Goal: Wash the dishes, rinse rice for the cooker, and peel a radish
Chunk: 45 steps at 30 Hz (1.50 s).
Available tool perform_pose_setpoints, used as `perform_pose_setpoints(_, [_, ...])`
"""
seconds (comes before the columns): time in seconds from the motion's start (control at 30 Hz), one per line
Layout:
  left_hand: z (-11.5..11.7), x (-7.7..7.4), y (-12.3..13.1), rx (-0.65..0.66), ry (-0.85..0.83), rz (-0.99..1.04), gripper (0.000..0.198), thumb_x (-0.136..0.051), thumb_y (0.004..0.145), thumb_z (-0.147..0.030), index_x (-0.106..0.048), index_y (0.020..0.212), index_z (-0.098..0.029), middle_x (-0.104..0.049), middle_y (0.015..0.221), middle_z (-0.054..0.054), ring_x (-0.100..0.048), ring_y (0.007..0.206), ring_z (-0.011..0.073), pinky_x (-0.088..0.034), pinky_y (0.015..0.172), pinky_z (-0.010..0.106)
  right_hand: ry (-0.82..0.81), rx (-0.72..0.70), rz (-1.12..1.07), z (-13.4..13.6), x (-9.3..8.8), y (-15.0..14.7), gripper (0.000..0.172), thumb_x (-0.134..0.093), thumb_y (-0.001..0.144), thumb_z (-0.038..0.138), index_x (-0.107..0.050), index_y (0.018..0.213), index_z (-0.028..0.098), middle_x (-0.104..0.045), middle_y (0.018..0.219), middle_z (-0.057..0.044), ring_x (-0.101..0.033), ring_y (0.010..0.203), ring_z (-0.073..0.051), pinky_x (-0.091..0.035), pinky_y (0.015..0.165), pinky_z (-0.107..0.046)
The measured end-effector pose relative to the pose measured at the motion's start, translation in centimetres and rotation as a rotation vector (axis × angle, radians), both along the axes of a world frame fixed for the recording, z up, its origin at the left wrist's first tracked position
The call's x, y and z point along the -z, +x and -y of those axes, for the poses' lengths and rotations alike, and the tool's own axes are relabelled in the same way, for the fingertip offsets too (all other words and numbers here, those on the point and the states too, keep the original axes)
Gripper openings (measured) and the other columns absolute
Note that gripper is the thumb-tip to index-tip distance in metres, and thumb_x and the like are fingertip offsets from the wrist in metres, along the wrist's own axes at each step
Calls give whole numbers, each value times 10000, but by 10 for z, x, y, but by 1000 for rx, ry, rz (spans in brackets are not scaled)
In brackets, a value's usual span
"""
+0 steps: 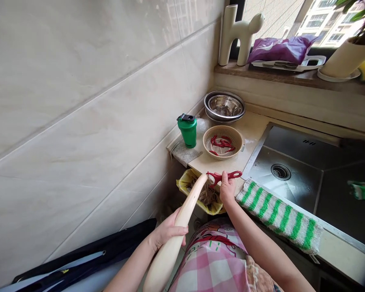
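Note:
My left hand (172,230) is wrapped round the middle of a long, pale, smooth vegetable (182,218) that looks like a white radish. It slants up from the lower edge of the view, narrowing toward its far tip. In my right hand (227,190) is a red peeler (234,174), gripped by its handle with the thumb on top. The peeler's head meets the radish's tip. Below the tip hangs a bin with a yellow liner (214,209), which holds brownish scraps.
On the counter stand a beige basket (207,145) with red chilies, a green lidded cup (187,134) and nested metal bowls (209,115). A metal sink (298,178) lies to the right, with a green-striped cloth (280,215) along its front edge. A tiled wall rises at left.

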<state>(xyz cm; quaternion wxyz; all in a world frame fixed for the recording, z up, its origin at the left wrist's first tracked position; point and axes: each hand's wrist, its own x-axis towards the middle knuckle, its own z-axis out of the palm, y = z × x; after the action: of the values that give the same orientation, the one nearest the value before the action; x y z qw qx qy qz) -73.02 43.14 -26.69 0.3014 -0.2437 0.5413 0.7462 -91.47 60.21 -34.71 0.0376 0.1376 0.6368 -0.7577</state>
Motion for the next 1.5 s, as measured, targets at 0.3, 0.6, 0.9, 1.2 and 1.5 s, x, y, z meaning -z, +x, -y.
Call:
perform_pose_setpoints(0.3, [7,5,-3,-86,12,98,356,-542,791,-438,-461,1072,-235,-632,741,16,-621,503,176,-445,434,260,527,-632,-247,-16,38,24,265,-529,840,489,-563,900,232,-704,945,-73,-645,905,-254,-467,838,-373])
perform_pose_setpoints(0.6, [6,1,-9,-133,98,91,337,-561,819,-428,-467,1084,-242,-646,798,28,-646,577,185,-532,537,330,236,-269,4,-12,24,14,439,-346,871,619,-539,861,225,-686,863,-110,-646,810,-274,-513,744,-413])
perform_pose_setpoints(0.9, [0,3,-22,-210,124,63,496,-561,817,-381,-363,1251,-243,-620,763,24,-620,545,170,-523,488,303,266,-551,-132,-8,11,23,355,-500,832,563,-603,865,225,-695,879,-75,-650,846,-255,-507,795,-387])
perform_pose_setpoints(1.2, [1,5,-16,-222,163,17,576,-588,816,-400,-341,1320,-273,-622,779,31,-634,551,162,-511,488,273,405,-505,-62,-18,33,25,389,-454,845,576,-590,811,213,-692,808,-101,-648,753,-268,-497,766,-403])
perform_pose_setpoints(1.5, [-8,14,-27,-185,115,27,740,-600,782,-399,-225,1402,-252,-604,752,26,-617,514,171,-496,437,270,-58,-243,130,10,-15,25,477,-312,836,705,-438,966,263,-662,741,-29,-659,688,-243,-505,547,-364])
